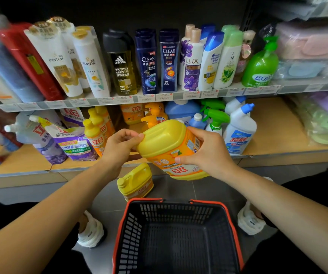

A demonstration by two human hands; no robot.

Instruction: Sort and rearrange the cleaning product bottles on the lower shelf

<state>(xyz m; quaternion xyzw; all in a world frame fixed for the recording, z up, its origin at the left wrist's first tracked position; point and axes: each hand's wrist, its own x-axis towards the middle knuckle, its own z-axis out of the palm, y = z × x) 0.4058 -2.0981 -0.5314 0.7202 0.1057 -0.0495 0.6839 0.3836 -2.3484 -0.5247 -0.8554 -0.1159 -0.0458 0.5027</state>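
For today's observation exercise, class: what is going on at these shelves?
A person holds a large yellow jug tilted in front of the lower shelf, left hand gripping its upper end, right hand round its labelled side. A smaller yellow jug stands on the floor between the shelf and a black basket.

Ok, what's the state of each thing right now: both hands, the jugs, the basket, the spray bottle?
left hand: grips one end of the large yellow jug
right hand: grips the jug's labelled side
large yellow jug: held off the shelf, tilted, label upside down
small yellow jug: on the floor, cap on
basket: on the floor, handles folded down
green spray bottle: upright on the lower shelf
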